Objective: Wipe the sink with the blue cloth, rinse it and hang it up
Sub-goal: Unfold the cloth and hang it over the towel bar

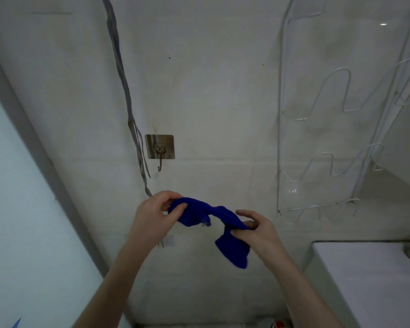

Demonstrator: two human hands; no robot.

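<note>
Two bare forearms reach up from the bottom edge toward a white tiled wall. Between them the blue cloth is held in mid-air, bunched and twisted like a short rope. One end is pinched by the curled fingers and thumb of the left hand, and the right hand pinches the other end, from which a loose flap dangles. At the right a white wire rack is fixed to the wall, well apart from the cloth. At the left a grey cable trails down the wall and ends just beside the left hand. A small metal hook on a square adhesive plate sits above that hand, near the cable. Given the task, hanging seems to be the step in hand. Three things could go wrong. A heavy cloth or a downward tug may peel the plate off the wall. The cable may snag on the lifting hand. The bunched cloth may slide off so small a hook unless a loop or fold catches on it. The sink is out of view, so wiping and rinsing cannot be checked. Whether the cloth is wet is unclear. A clear second hook by the left wrist is partly covered, and a pale tag under the cloth's middle is too blurred to identify.
</note>
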